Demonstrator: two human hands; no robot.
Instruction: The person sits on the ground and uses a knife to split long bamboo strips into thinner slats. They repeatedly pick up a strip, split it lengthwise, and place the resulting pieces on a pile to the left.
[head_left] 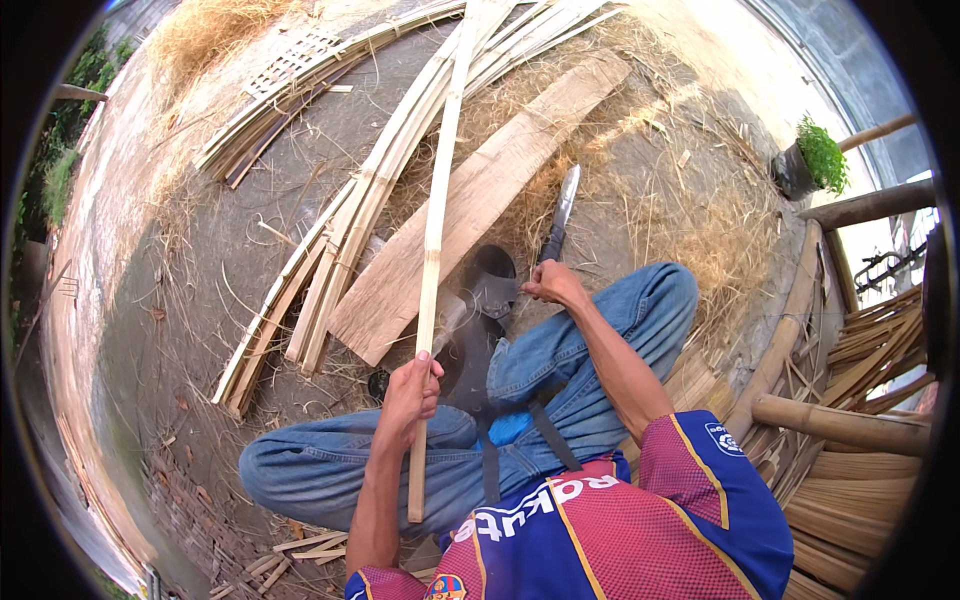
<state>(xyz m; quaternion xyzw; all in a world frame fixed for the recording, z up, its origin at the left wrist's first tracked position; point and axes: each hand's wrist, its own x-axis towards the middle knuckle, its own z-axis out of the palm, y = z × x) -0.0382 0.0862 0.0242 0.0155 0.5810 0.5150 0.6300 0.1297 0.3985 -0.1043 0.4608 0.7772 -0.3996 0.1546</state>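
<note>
I sit cross-legged on the ground with a long, pale bamboo strip (436, 225) in my left hand (408, 398). My fingers close round its lower part; its near end passes over my left leg, and the far end reaches over a bundle of strips. Above my bent right leg, my right hand (556, 284) is closed at the butt of a knife (564, 205). The dark handle meets my fingers and the bright blade points away from me. A wide wooden plank (500, 180) lies slantwise beyond my legs, partly under the strip.
Bundled pale strips (385, 165) lie left of the plank. Another bundle (275, 115) sits farther left. Fibre shavings (690, 220) litter the ground. At the right are a potted plant (812, 160), bamboo poles (840, 422) and stacked strips (855, 500). Short offcuts (310, 548) lie near my left elbow.
</note>
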